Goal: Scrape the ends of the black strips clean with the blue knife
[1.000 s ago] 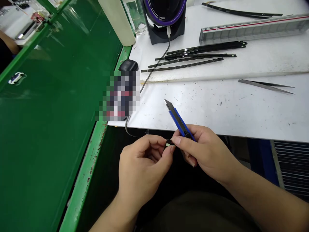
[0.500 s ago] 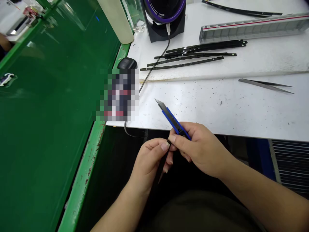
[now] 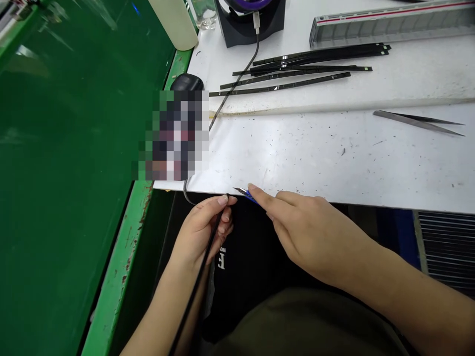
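Observation:
Between thumb and fingers, my left hand (image 3: 208,222) pinches the upper end of a thin black strip (image 3: 198,284), which runs down along my forearm. My right hand (image 3: 300,225) is closed on a blue utility knife (image 3: 249,195), with the index finger laid along it. The knife's blade points left, a short way right of the strip's end, and a small gap shows between them. Most of the knife's handle is hidden under my right hand. Both hands are at the front edge of the white table (image 3: 297,163).
Several black strips (image 3: 297,84) lie on a white foam sheet (image 3: 408,84), with a clear plastic case (image 3: 393,22) behind them. Metal tweezers (image 3: 415,121) rest at the right. A cable (image 3: 237,81) runs from a dark device (image 3: 252,32). A green partition (image 3: 74,148) borders the left.
My hands have moved apart, the left one leftward with the strip. The knife has turned from pointing up-left to nearly level, and my right index finger now extends along it. The view has shifted slightly.

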`<action>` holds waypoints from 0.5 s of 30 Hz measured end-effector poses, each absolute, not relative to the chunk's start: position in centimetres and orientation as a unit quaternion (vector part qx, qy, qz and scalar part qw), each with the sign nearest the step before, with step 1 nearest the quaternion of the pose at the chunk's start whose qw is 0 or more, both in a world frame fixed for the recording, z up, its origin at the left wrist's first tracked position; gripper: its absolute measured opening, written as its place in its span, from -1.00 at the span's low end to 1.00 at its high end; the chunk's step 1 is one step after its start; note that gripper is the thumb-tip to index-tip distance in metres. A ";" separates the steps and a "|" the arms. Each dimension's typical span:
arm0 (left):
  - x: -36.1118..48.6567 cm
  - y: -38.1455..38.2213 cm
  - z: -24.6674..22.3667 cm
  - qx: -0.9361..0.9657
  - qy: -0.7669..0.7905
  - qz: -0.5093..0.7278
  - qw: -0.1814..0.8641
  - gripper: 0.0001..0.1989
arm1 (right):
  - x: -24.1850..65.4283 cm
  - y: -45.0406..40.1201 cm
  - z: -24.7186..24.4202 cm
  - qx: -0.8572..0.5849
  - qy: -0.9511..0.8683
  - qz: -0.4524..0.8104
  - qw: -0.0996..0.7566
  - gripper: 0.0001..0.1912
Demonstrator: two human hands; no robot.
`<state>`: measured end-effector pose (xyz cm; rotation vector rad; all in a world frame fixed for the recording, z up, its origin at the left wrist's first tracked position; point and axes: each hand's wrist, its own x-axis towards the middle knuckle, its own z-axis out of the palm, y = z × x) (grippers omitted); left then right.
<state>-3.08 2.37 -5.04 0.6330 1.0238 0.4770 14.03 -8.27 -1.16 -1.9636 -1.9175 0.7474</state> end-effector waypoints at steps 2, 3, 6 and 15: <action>-2.9 2.4 -5.2 0.300 0.481 0.218 0.794 -0.79 | 14.0 -8.0 -1.1 -0.681 -0.672 0.254 0.143 -0.37; -2.8 2.4 -5.2 0.304 0.484 0.218 0.791 -0.79 | 14.0 -7.9 -1.2 -0.681 -0.673 0.252 0.142 -0.38; -2.5 2.4 -5.1 0.313 0.499 0.217 0.778 -0.79 | 14.0 -7.7 -1.3 -0.678 -0.674 0.254 0.145 -0.38; -2.3 2.7 -4.8 0.332 0.520 0.209 0.759 -0.81 | 14.1 -7.5 -1.5 -0.669 -0.684 0.248 0.152 -0.38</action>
